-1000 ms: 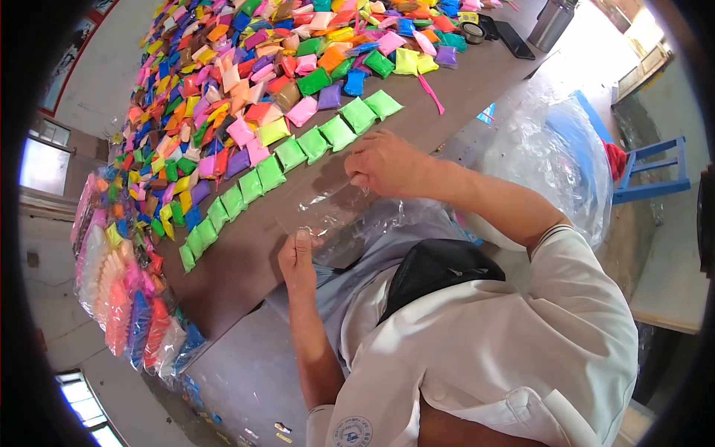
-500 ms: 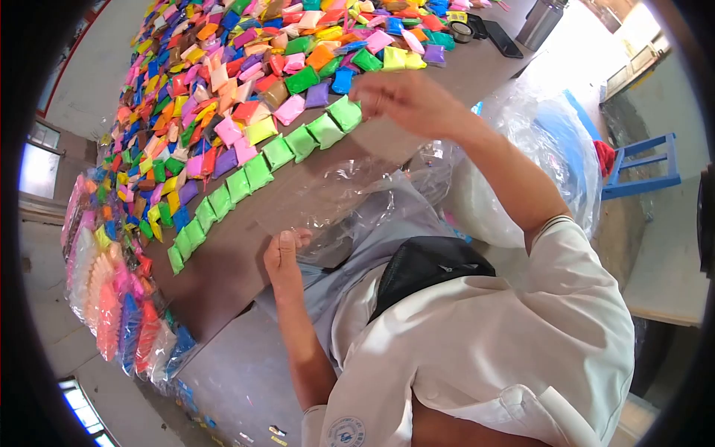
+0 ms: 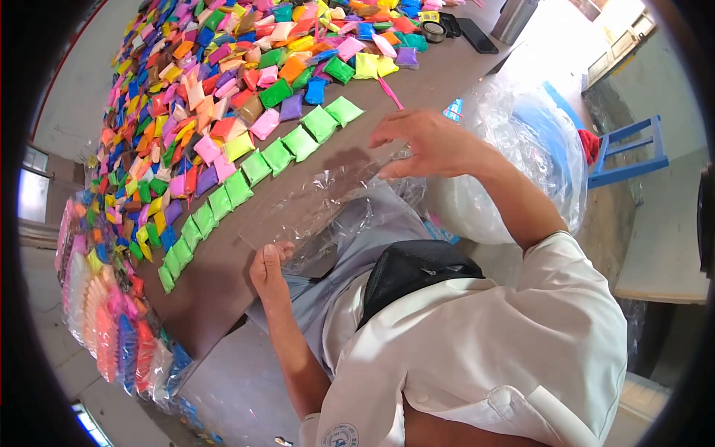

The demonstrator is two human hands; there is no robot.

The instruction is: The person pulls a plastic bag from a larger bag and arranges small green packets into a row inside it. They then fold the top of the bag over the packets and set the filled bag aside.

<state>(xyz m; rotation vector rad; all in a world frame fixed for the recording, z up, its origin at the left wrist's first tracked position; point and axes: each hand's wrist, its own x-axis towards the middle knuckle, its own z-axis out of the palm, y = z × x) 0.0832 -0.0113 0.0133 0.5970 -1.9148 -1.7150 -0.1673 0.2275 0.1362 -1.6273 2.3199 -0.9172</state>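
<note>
A clear plastic bag [image 3: 313, 205] spreads over the table edge and my lap. My left hand [image 3: 269, 267] is closed on its near edge, thumb against the fingers. Above the bag's far end is my right hand [image 3: 424, 145], its thumb and fingers apart and nothing between them. Several light green packets [image 3: 277, 156] lie side by side in a curved row along the brown table [image 3: 223, 279]. The row's far end, a green packet [image 3: 344, 111], sits a short way left of my right hand.
A large heap of packets in many colours [image 3: 223, 89] covers the far table. Filled clear bags [image 3: 126, 335] hang at the left edge. A phone [image 3: 477, 36], tape roll [image 3: 433, 31] and metal flask [image 3: 515, 21] stand at the far right. A big plastic sack [image 3: 514, 171] and blue stool [image 3: 629, 153] are at the right.
My right hand has come back from beside the far end of the green row to above the plastic bag, and its fingers have spread. My left hand keeps its grip on the bag.
</note>
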